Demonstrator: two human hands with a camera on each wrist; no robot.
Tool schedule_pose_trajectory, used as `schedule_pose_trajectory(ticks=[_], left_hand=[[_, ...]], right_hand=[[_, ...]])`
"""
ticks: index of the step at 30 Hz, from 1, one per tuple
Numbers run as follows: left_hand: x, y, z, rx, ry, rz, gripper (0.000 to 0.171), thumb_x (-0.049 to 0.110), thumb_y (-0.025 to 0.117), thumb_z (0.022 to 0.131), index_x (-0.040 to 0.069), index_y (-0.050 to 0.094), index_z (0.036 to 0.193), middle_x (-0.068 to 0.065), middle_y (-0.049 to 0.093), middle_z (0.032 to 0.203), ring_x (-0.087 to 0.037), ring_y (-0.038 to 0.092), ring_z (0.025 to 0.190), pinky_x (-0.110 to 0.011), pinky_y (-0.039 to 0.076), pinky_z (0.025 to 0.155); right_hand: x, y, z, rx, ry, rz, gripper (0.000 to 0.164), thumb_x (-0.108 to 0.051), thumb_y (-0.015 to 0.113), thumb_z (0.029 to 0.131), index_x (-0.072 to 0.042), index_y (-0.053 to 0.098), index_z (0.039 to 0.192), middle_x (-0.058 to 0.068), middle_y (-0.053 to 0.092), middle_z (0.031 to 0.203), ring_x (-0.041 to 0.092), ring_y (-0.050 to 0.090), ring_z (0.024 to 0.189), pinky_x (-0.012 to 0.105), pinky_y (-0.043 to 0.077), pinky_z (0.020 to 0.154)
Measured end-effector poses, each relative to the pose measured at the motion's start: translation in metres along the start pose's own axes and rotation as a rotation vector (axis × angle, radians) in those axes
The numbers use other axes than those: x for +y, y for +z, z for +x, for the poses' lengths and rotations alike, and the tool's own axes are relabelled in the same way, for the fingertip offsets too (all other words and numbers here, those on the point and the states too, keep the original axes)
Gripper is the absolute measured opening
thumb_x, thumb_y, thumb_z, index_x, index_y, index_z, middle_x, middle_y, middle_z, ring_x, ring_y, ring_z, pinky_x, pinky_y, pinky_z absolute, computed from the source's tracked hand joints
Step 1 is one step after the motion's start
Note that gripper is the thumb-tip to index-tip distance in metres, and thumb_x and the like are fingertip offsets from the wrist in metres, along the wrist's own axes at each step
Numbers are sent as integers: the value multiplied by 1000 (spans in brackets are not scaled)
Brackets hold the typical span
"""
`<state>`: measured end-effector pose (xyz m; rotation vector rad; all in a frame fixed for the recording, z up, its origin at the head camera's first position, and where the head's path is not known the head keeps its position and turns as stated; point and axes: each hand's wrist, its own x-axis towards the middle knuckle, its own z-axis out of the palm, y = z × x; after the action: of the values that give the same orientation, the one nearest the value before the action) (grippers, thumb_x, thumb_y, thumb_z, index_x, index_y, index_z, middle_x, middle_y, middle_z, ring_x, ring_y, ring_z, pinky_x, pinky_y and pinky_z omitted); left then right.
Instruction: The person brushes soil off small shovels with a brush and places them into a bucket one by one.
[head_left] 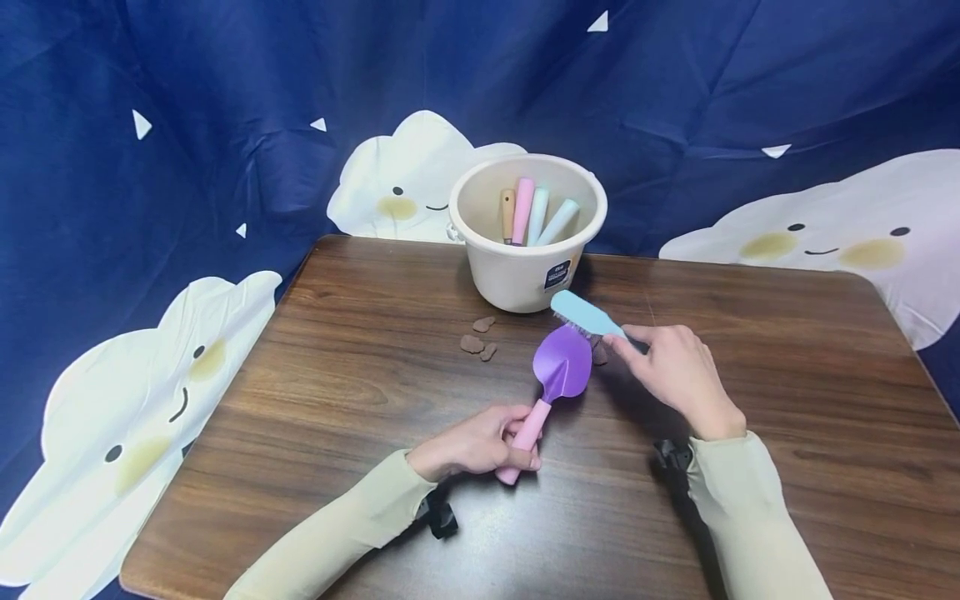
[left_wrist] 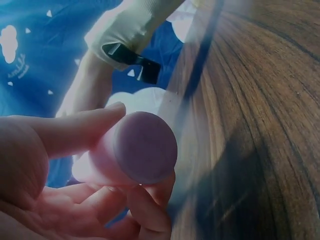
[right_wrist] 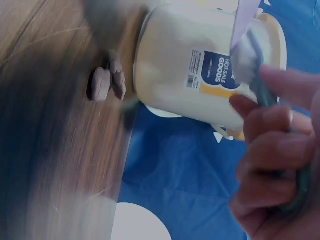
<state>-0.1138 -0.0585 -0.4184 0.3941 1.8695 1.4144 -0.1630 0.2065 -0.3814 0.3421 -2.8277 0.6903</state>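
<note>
My left hand (head_left: 476, 440) grips the pink handle (left_wrist: 142, 150) of a trowel with a rounded purple blade (head_left: 564, 362), held above the tabletop and angled toward the back. In my right hand (head_left: 677, 367) is a light blue brush (head_left: 587, 315), its handle pinched between thumb and fingers. The grey bristles face down at the far edge of the purple blade, overlapping it in the head view. Small brown clods (head_left: 472, 343) lie left of the blade, and another clod (head_left: 600, 355) shows under the brush. The right wrist view has two clods (right_wrist: 101, 84) close together on the wood.
A cream bucket (head_left: 510, 283) with a dark label stands at the back of the wooden table (head_left: 337, 375). Several tool handles (head_left: 523, 208) in pink, light blue and wood lean inside it. A blue cloth (head_left: 247, 67) with clouds hangs behind.
</note>
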Motion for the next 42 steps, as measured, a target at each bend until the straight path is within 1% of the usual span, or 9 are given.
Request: schedule_pose_trajectory(ticks=[6,12,15,21,25,30,35,38,42], left_hand=[[-1,-2,3,-4,24,-20,33,-3,68,82,-8,50,110,-13,70,88,-23,65,73,-23,55,63],[2,-7,5,0,86,-38,34,-2,66,85,-11,48,113,-27,67,98,-42,65,91,-22,55,70],[3,-8,5,9,96,-47,35,-1,66,86,-11,47,114,-26,68,98,-42,65,92,-22,55,71],[4,-9,4,22,83,-63,35,-1,65,86,-11,47,114,-24,68,98,-36,67,91,-22,55,73],[5,-9,3,14,64,-69,34,-2,65,86,-10,48,114,-23,68,98,-41,65,95,-24,56,72],[5,-9,3,11,63,-66,32,-3,65,85,-8,49,112,-22,69,96,-40,66,90,-24,56,69],[2,-10,3,10,86,-49,27,-3,64,85,-7,49,107,-21,68,91,-19,65,75,-22,54,65],[2,-10,3,11,87,-39,27,-4,64,85,-7,49,106,-19,67,89,-13,62,72,-22,54,64],[2,-9,1,25,66,-15,27,-4,65,84,-7,49,106,-13,67,86,-15,62,73,-23,54,63]], right_hand=[[5,2,-4,79,4,103,35,-34,64,92,-4,73,107,16,74,91,35,70,81,49,51,68],[7,8,-11,39,-104,237,26,-27,73,87,-7,75,103,8,75,97,22,70,89,14,49,77],[7,10,-15,-5,-166,268,22,-22,76,84,-9,76,101,5,75,96,16,70,90,5,45,79],[6,9,-19,-121,-192,306,17,-22,76,84,-13,76,98,-5,73,89,3,62,77,15,50,71],[7,9,-18,-147,-194,323,15,-21,75,84,-14,75,97,-8,71,86,3,57,72,19,50,67],[11,11,-16,-135,-193,327,18,-21,75,84,-12,76,101,-2,75,95,2,65,86,10,49,76],[16,12,-10,-115,-144,315,24,-22,74,85,-9,75,105,6,75,102,15,69,97,3,43,83],[17,12,-6,-126,-90,304,26,-26,72,87,-9,75,107,7,75,101,21,69,98,10,48,83],[18,8,0,-134,-8,275,34,-34,67,91,-8,73,111,10,74,103,24,68,99,33,54,83]])
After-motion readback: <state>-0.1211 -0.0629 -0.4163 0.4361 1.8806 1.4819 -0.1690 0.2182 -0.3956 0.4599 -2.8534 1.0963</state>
